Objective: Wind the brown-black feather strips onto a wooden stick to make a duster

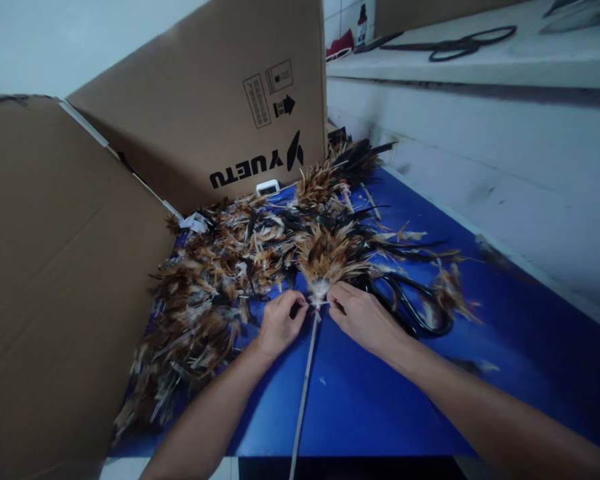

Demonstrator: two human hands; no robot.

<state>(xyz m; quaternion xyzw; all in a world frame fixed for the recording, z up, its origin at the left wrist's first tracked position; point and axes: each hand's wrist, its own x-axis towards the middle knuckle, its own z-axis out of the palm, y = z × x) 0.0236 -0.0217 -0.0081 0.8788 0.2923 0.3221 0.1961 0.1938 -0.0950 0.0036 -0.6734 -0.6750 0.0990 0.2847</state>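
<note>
A bundle of brown and black feathers (330, 257) sits at the end of a thin pale stick (306, 380), which runs toward me past the front edge of the blue table. My left hand (283, 317) is closed in a pinch just left of the stick, at the base of the feathers. From the right, my right hand (353, 308) pinches at the same height. A short white strand (316, 305), perhaps string, crosses the stick between the fingertips of both hands. Black-handled scissors (413, 307) lie beside my right hand, partly under feathers.
Loose feathers (195, 313) spread over the left and back of the blue table (280, 413). Cardboard panels (180, 113) stand left and behind. A small white device (267, 187) rests against the back panel. On the right ledge (555, 57) lies another pair of scissors (460, 47).
</note>
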